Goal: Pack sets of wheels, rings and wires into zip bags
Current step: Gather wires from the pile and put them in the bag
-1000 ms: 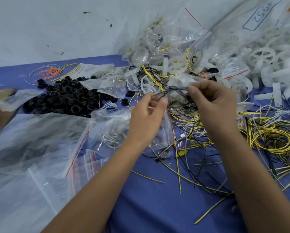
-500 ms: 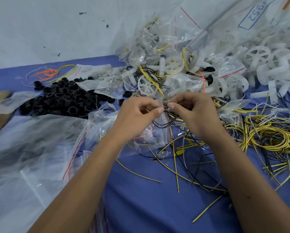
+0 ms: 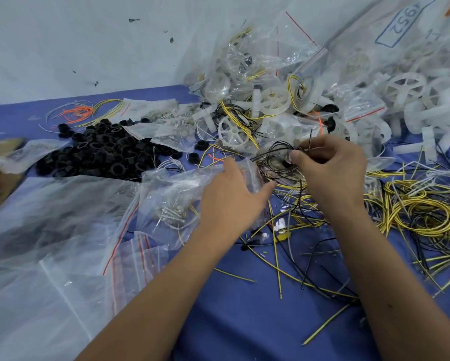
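Note:
My right hand (image 3: 330, 168) pinches a small coil of black wire (image 3: 276, 157) just above the blue table. My left hand (image 3: 231, 201) lies lower and to the left, its fingers around the mouth of a small clear zip bag (image 3: 250, 173) beside the coil. Black rings (image 3: 101, 149) form a heap at the back left. White wheels (image 3: 234, 131) lie among filled bags behind my hands, and more wheels (image 3: 406, 87) are piled at the far right. Loose yellow wires (image 3: 416, 212) are tangled at the right.
Large empty clear bags (image 3: 49, 230) cover the left side. A bag of small metal parts (image 3: 171, 209) sits left of my left hand. Orange and yellow wires (image 3: 83, 113) lie at the back left. Cut wire ends (image 3: 278, 269) are scattered on the blue cloth (image 3: 244, 321).
My hands have parted: the left one let go of the black wire and dropped to the zip bag, while the right one keeps the coil and has moved right.

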`<state>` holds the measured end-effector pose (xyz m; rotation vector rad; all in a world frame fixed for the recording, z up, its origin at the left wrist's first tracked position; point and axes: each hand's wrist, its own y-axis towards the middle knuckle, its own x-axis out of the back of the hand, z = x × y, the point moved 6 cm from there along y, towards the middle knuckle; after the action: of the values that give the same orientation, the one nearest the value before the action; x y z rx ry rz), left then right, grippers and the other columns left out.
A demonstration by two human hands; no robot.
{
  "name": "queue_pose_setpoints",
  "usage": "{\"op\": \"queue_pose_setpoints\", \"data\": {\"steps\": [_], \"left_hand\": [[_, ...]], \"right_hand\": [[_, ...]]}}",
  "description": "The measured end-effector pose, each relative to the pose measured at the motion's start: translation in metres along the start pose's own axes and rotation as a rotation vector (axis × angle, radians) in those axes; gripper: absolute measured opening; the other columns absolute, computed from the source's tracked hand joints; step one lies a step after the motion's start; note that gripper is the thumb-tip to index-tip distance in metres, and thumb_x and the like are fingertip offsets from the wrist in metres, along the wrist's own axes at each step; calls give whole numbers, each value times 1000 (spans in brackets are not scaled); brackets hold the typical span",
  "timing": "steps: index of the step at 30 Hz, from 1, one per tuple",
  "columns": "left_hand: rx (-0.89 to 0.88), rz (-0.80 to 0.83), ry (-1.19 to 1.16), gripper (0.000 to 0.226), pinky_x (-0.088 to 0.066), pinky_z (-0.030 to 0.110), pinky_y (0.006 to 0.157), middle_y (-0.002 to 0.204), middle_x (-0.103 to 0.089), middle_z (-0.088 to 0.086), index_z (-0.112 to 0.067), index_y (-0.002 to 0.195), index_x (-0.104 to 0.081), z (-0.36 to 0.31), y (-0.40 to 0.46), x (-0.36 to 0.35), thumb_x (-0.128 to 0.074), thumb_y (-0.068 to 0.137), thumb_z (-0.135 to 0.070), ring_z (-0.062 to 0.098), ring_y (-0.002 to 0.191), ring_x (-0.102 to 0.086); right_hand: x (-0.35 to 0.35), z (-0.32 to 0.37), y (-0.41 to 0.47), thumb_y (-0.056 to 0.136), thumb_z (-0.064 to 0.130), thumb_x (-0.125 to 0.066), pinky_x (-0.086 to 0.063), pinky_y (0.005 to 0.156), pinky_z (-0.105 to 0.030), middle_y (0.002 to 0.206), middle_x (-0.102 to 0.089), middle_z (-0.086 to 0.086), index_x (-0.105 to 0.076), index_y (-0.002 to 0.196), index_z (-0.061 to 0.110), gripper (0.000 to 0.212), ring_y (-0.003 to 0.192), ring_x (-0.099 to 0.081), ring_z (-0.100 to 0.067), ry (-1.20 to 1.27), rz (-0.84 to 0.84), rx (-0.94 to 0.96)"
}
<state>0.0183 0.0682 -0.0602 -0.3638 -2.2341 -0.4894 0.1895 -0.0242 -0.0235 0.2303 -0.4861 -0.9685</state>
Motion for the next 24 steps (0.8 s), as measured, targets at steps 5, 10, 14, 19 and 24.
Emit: {"op": "queue_pose_setpoints", "data": {"steps": [5,10,14,19,24], "left_hand": [[8,-33,4,29,-31,28,54,72,-59,-5,-22,78,-49,8,6,5,-69,83,-42,19,70,-53],[123,-81,-313,21,-46,34,57,64,-61,11,-7,67,-55,13,10,12,-62,83,-19,26,64,-60],[85,-127,-342,18,-52,46,66,65,-64,11,-6,72,-59,8,7,17,-61,85,-18,32,65,-65],[31,-248,-348,16,-54,45,69,62,-62,0,-14,73,-58,3,2,30,-62,87,-19,26,63,-65],[22,-366,-330,17,-49,40,67,60,-57,-5,-14,73,-58,2,0,40,-66,87,-19,15,62,-57]], "right_hand": [[-5,-2,-1,84,19,-82,-60,66,-24,75,-76,5,-80,91,15,8,65,-72,-5,12,41,-25],[-11,-5,-3,84,16,-81,-60,65,-29,69,-76,0,-79,85,21,5,58,-71,-11,63,131,-77],[-13,-2,-4,83,15,-82,-62,69,-35,69,-74,3,-81,85,18,4,62,-72,-14,-57,158,-20],[-12,11,-7,86,10,-79,-60,69,-41,69,-73,0,-81,83,9,4,65,-69,-15,-255,139,169],[-12,14,-6,87,11,-77,-60,71,-39,72,-73,0,-81,86,9,5,67,-69,-14,-306,150,207]]}}
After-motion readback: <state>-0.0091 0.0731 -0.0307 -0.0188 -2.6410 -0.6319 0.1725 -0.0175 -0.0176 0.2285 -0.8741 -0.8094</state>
